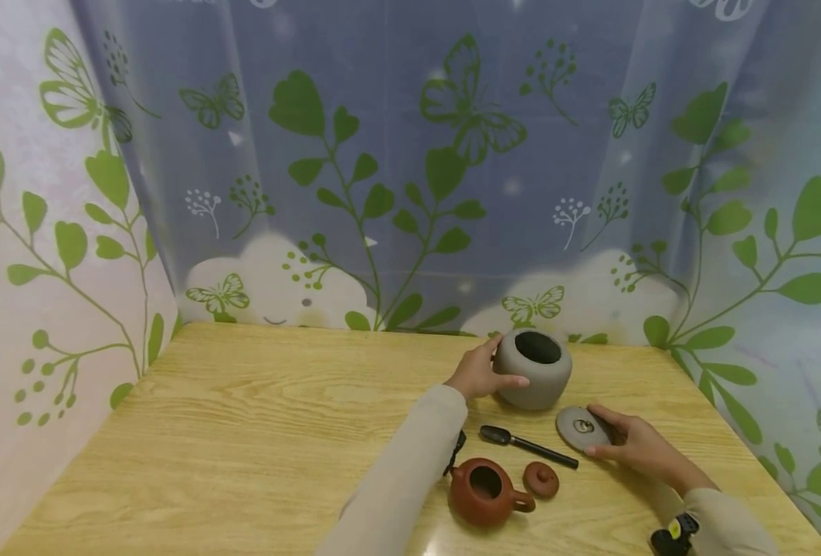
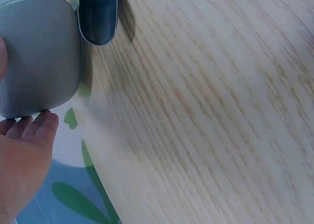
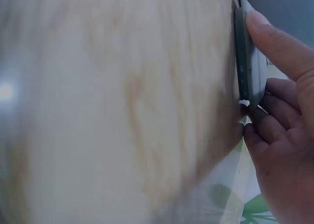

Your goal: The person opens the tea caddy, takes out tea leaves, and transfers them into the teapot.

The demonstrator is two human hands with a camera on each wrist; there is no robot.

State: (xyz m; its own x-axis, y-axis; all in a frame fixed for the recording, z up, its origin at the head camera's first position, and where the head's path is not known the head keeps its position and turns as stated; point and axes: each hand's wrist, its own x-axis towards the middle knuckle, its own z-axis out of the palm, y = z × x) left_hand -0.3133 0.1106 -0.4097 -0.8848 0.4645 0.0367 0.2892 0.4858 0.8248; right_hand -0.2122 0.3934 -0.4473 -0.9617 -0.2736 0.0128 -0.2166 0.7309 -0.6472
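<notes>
A round grey jar [image 1: 537,386] with a wide dark mouth stands uncovered toward the back right of the table. My left hand [image 1: 481,374] grips its left side, thumb across the front and fingers around the back. In the left wrist view, fingertips touch the smooth jar wall [image 2: 41,57]. Nearer me and to the right, my right hand [image 1: 642,446] holds a flat grey disc-shaped lid [image 1: 571,429] by its edge, between thumb and fingers. A small ring-like mark shows on the lid's top. Seen edge-on in the right wrist view, the lid [image 3: 254,62] is close over the table.
A black scoop [image 1: 538,449] lies in front of the jar. Closer to me sits a reddish-brown teapot [image 1: 481,511], uncovered, its handle pointing right. Its small knobbed lid [image 1: 541,480] lies beside it. Patterned curtains [image 1: 396,193] enclose the wooden table [image 1: 229,432] at back and sides.
</notes>
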